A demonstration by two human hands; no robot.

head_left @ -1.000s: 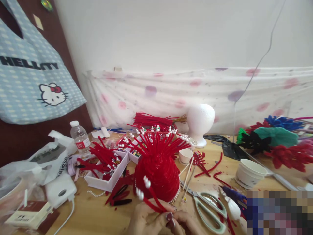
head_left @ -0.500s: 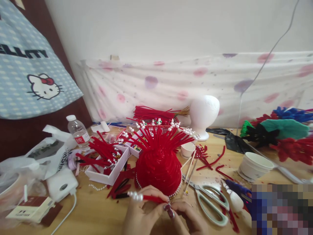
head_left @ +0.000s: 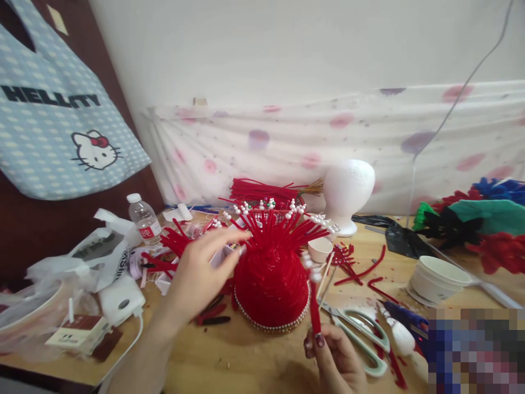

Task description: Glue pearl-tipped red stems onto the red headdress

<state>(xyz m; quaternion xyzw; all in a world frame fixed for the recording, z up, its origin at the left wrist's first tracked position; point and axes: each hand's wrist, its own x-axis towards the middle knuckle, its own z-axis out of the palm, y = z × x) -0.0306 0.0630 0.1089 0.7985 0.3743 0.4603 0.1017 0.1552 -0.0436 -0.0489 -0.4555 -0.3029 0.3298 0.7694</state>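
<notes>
A red domed headpiece point(head_left: 270, 284) stands on the table, edged with pearl beads and topped by a fan of red stems with white bead tips. My left hand point(head_left: 205, 268) reaches over its left side, thumb and fingers apart, with nothing visible between them. Low at the right front, my right hand point(head_left: 336, 355) pinches the lower end of a red stem point(head_left: 315, 309), held upright with white beads at its top. A white box with loose red stems point(head_left: 174, 241) is partly hidden behind my left hand.
Scissors point(head_left: 375, 366) lie right of my right hand, near a blue glue gun point(head_left: 404, 317). White cups point(head_left: 437, 279) and a foam head point(head_left: 348, 191) stand farther back. At left are a bottle point(head_left: 144, 219), plastic bags and a white charger point(head_left: 122, 298).
My hands have moved apart. The left one has risen to the headpiece's left side and opened. The right one has shifted right, and the beaded red stem now points up in it.
</notes>
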